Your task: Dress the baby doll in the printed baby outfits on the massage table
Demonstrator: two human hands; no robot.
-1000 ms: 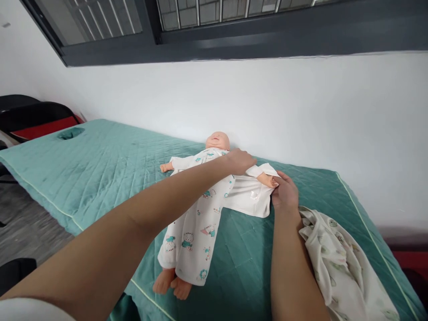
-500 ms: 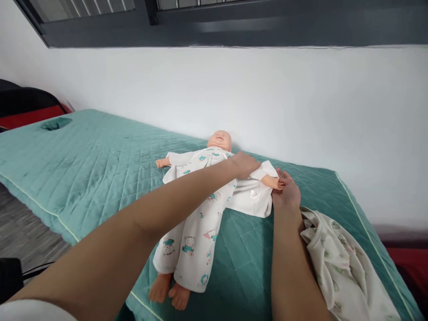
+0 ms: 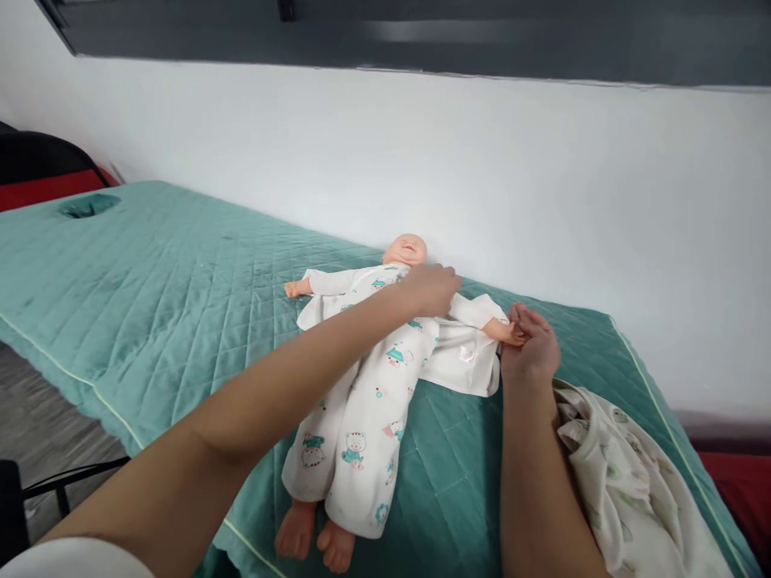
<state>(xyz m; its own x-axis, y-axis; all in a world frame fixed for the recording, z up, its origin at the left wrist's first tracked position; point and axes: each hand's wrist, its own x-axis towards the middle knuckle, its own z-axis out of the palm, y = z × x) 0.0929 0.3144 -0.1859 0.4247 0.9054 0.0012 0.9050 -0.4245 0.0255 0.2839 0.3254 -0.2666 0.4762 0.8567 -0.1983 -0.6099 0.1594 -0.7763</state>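
A baby doll (image 3: 405, 249) lies face up on a quilted green mattress cover (image 3: 198, 265), dressed in white clothes printed with small animals. Its trousers (image 3: 355, 449) cover the legs down to bare feet, and a white shirt (image 3: 467, 361) is spread open at both sides. My left hand (image 3: 432, 289) is closed at the doll's shoulder, above the top of the sleeve (image 3: 467, 311); what its fingers hold is hidden. At the sleeve's end my right hand (image 3: 533, 341) grips the doll's hand (image 3: 509, 331), with the arm stretched out sideways.
A crumpled patterned cloth (image 3: 632, 474) lies beside my right forearm. Behind the bed stands a white wall (image 3: 385, 144) under a dark window frame (image 3: 482, 40). The cover has a hole (image 3: 90, 205) at the far left, near a black and red chair (image 3: 48, 177).
My left hand has lifted from the upper sleeve back toward the doll's shoulder, its fingers more curled. My right hand stays on the doll's hand. The view has shifted slightly.
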